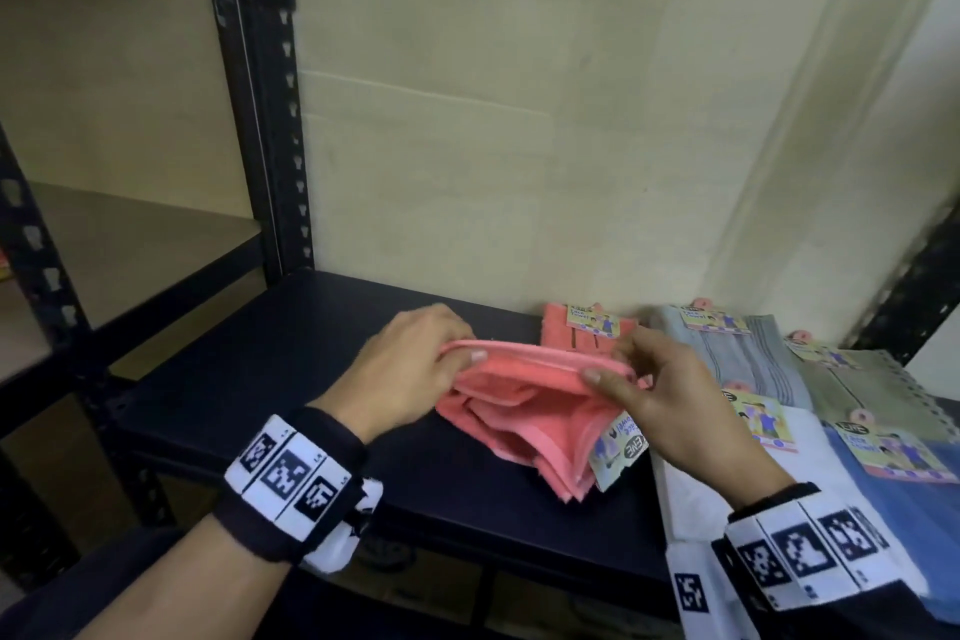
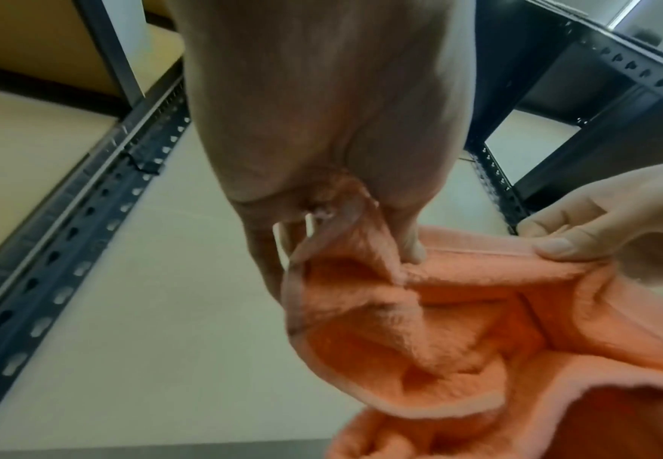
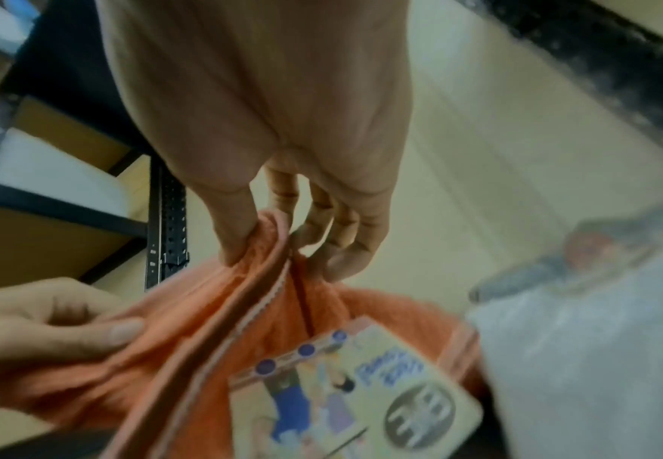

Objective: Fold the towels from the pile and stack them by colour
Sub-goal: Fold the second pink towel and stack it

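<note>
Nearest the head camera are two wristbands printed with black-and-white markers, one on each wrist at 7 and 5 o'clock. Past them, the left hand pinches the far hem of a pink towel between thumb and curled fingers, and the right hand pinches the same hem further right, thumb on the near side and fingers behind. The hem is stretched between the two hands and lifted, while the rest of the towel hangs in loose folds whose lower layers rest on the dark shelf, about the middle of the head view. A printed card label hangs from the towel below the right hand. In the left wrist view the thumb presses into a gathered corner of the cloth; in the right wrist view the thumb and forefinger clamp the doubled edge. At 12 o'clock from the held towel, against the back wall, lies a folded pink towel with its own label. At 2 o'clock is a grey striped towel, then a green one further right. At 4 o'clock lie a white towel and a blue towel, each labelled. A black slotted post stands at 11 o'clock.
</note>
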